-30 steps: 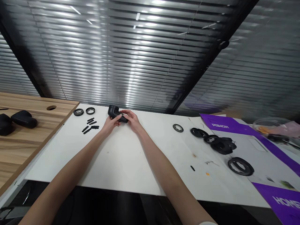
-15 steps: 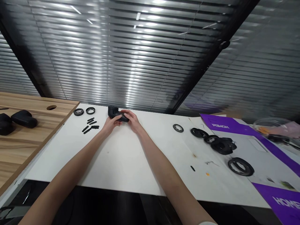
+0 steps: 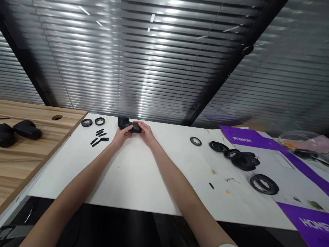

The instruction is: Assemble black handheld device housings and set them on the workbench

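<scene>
A black curved part [image 3: 123, 122] is held near the back edge of the white table [image 3: 133, 178]. My left hand [image 3: 122, 136] grips its near side, with the thumb lying on top. Against the right end of the part are the closed fingers of my right hand [image 3: 146, 133]. Left of my hands lie several short black strips [image 3: 99, 139], and behind them two black rings, one further left [image 3: 86, 122] and the other nearer [image 3: 99, 121].
A flat dark ring [image 3: 195, 141] and a pile of black round parts [image 3: 244, 160] lie to the right, with a larger ring [image 3: 264, 184] on a purple-and-white sheet [image 3: 305, 168]. Black moulded pieces [image 3: 27, 129] rest on the wooden surface [image 3: 28, 154] at left.
The thumb of my right hand has shifted up off the top of the black part, and more of its surface shows. My left hand looks the same.
</scene>
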